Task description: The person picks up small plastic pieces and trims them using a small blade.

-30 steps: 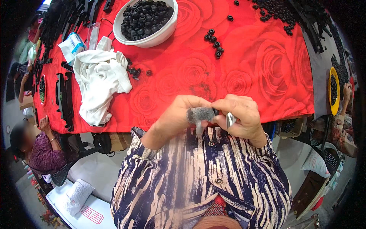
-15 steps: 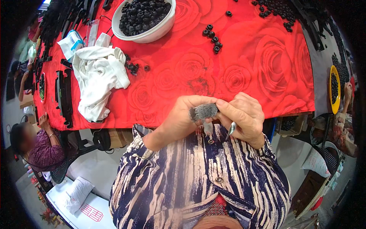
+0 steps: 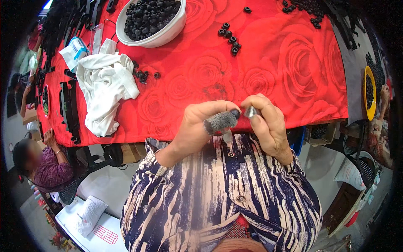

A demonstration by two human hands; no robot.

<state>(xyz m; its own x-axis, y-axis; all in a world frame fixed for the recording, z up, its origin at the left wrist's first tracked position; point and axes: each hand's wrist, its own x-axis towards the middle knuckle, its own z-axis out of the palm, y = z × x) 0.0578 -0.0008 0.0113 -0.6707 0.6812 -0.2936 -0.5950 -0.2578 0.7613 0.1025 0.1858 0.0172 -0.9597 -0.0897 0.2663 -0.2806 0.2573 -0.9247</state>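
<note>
Just beyond the table's near edge, my left hand (image 3: 191,126) pinches a small round black part (image 3: 236,113) between thumb and index finger. A grey knitted finger cover (image 3: 220,122) wraps that index finger. Close by on the right, my right hand (image 3: 270,126) grips a small shiny metal blade (image 3: 250,111) between thumb and fingers. A narrow gap separates the blade from the black part. Farther off, a white bowl (image 3: 168,34) is heaped with similar black parts, and several loose ones (image 3: 232,40) lie on the red cloth right of it.
A white cloth (image 3: 103,84) lies left on the rose-patterned red tablecloth (image 3: 294,75), near a tissue pack (image 3: 75,49) and long black strips (image 3: 69,109). More black parts (image 3: 308,10) cover the far right. A yellow dish (image 3: 370,93) and a co-worker (image 3: 48,161) are at the sides.
My right hand has drawn slightly away from the left, and the blade has swung up toward the fingertips. The black part now shows at the left fingertips. The whole view has shifted slightly.
</note>
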